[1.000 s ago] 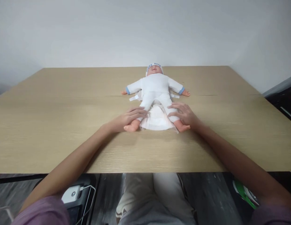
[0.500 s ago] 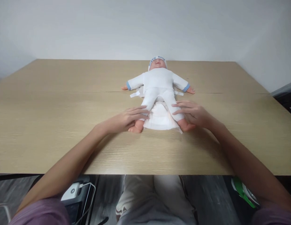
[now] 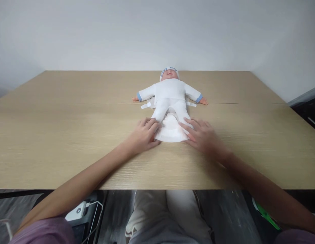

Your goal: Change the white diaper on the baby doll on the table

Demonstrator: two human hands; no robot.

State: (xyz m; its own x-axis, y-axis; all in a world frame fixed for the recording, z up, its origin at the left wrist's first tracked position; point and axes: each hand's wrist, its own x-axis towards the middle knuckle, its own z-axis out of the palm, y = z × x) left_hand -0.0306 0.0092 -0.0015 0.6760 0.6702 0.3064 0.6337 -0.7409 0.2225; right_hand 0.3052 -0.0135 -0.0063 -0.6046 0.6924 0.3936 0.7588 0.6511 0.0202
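Observation:
A baby doll [image 3: 170, 93] in a white suit and cap lies on its back on the wooden table [image 3: 71, 118], head away from me. An open white diaper [image 3: 170, 133] is spread under its hips and between its legs. My left hand [image 3: 143, 135] covers the doll's foot on the left side, fingers curled over it at the diaper's edge. My right hand [image 3: 202, 135] lies over the other foot with fingers stretched out, slightly blurred.
White diaper tabs [image 3: 145, 105] stick out beside the doll's waist. Below the table's near edge are my knees, a white charger with cable [image 3: 77, 210] on the left and a green object [image 3: 268, 211] on the right.
Both hands have slid toward me along the doll's legs and now cover its feet, which showed before. The left fingers have curled. The view shifted slightly.

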